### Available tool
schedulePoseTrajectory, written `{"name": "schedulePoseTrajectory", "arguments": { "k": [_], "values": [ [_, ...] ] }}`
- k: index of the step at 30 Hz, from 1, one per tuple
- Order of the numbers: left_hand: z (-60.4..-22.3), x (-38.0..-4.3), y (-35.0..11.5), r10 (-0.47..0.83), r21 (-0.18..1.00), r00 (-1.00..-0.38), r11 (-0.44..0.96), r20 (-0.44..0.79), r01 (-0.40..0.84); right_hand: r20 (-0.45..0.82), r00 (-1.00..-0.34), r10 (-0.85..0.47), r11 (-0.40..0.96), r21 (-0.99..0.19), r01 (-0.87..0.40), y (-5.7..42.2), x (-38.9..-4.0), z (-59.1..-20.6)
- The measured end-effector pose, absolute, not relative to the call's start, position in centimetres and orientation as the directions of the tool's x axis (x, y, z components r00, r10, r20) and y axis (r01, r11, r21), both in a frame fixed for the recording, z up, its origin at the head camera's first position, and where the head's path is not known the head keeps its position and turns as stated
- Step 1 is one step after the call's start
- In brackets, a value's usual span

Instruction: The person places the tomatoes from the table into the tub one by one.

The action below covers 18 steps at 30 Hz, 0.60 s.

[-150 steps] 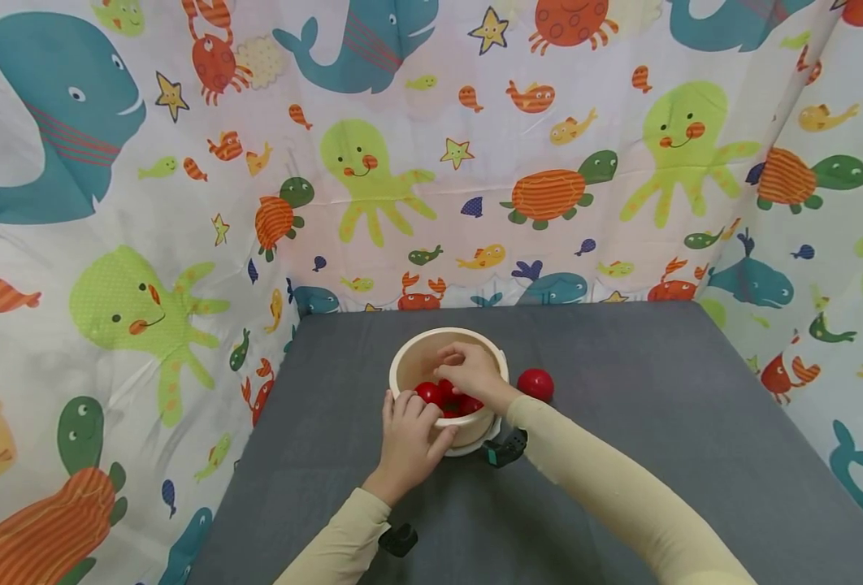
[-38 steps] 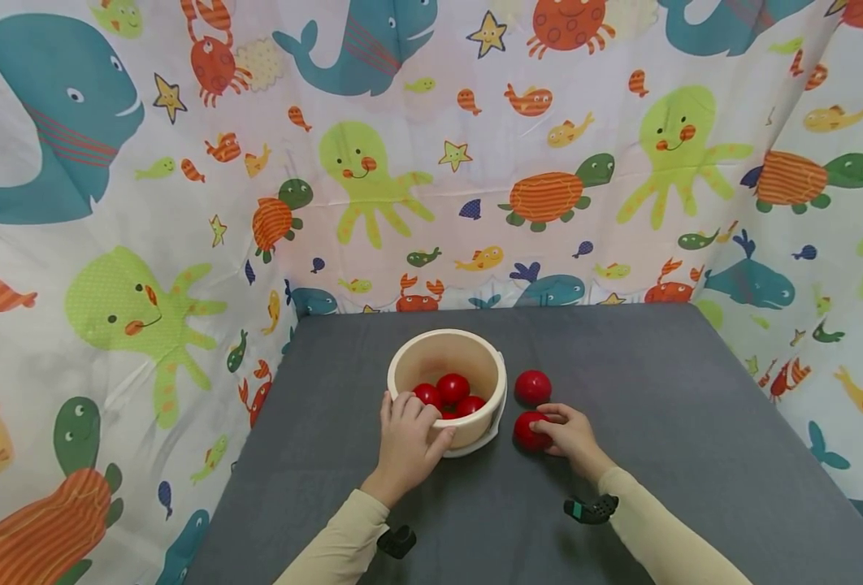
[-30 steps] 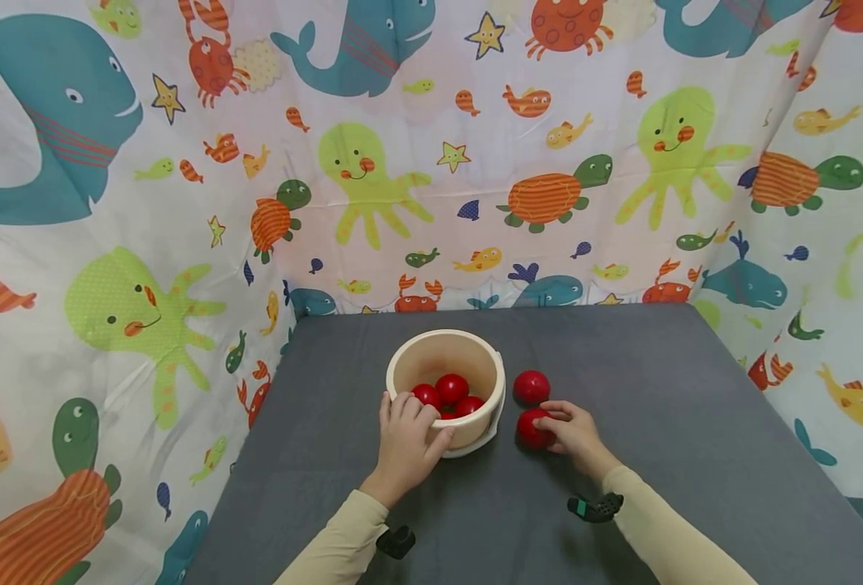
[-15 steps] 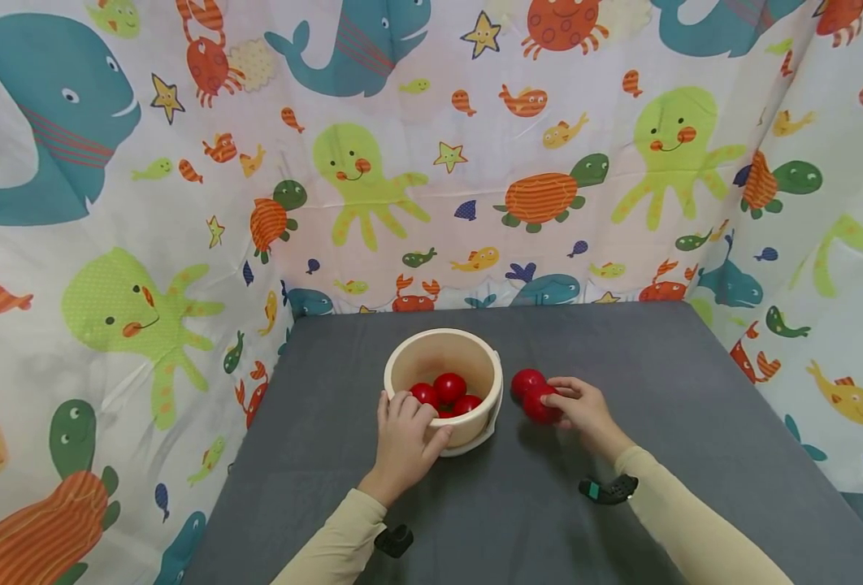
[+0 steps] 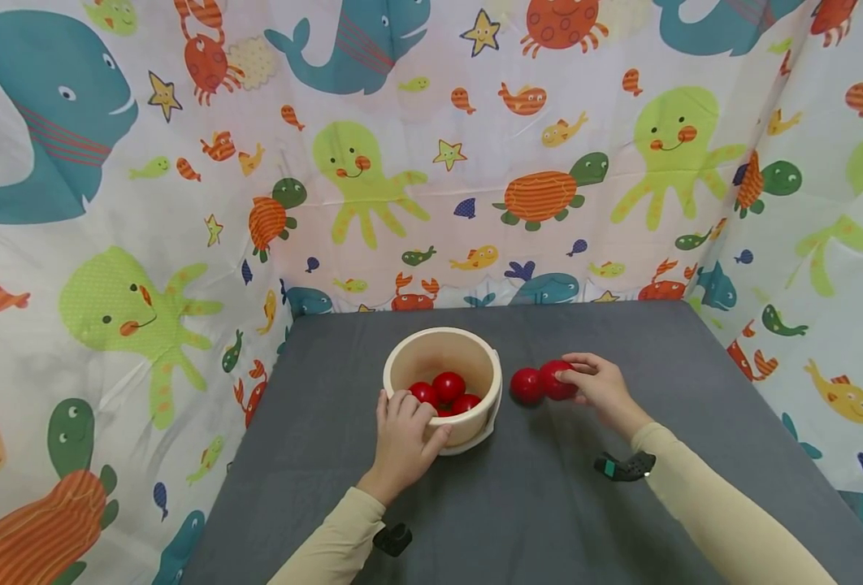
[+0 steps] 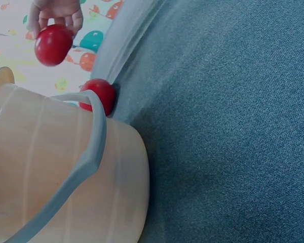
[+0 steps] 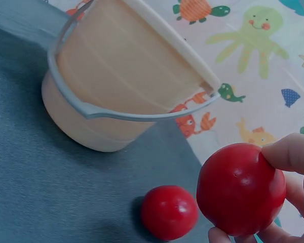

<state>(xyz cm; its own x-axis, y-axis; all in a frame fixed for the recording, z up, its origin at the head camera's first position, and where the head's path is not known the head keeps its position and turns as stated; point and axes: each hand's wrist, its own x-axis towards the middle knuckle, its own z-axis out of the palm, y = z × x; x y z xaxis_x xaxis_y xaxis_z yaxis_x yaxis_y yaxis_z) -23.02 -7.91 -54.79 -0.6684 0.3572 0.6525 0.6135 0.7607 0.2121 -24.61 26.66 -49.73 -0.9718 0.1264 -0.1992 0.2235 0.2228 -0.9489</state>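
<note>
A cream bucket [image 5: 442,349] with a pale handle [image 7: 137,116] stands mid-table, holding several shiny red balls [image 5: 449,386]. My left hand [image 5: 405,443] grips its near-left rim, fingers hooked over the edge and thumb along the outside. To the bucket's right my right hand [image 5: 603,394] pinches a red ball [image 7: 240,190] between thumb and fingers. In the left wrist view that held ball [image 6: 53,44] is up off the table. Another red ball [image 5: 526,386] rests on the cloth between bucket and right hand. My left hand is out of its own wrist view.
A dark grey cloth [image 5: 344,487] covers the table. White curtains [image 5: 431,203] printed with sea animals close it in at the back and both sides. A dark strap device [image 5: 625,466] sits on my right wrist, another [image 5: 392,539] on my left.
Five seconds ago my right hand was inside the bucket. It then held a red ball low beside the bucket, and has since raised it and moved it right. My left hand stays on the rim.
</note>
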Motion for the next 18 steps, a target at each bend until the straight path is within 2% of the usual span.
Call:
{"name": "schedulePoseTrajectory", "arguments": {
  "k": [9,18],
  "values": [
    [-54.8,-23.1,-7.9,0.354,0.226,-0.682,0.761,0.640,0.608,-0.148,-0.980,0.136,0.234,-0.956,0.177,27.2,-25.3,-46.4],
    [-54.8,-23.1,-7.9,0.355,0.200,-0.660,0.765,0.662,0.612,-0.097,-0.988,0.116,0.236,-0.964,0.122,26.4,-26.5,-42.5]
  ]
}}
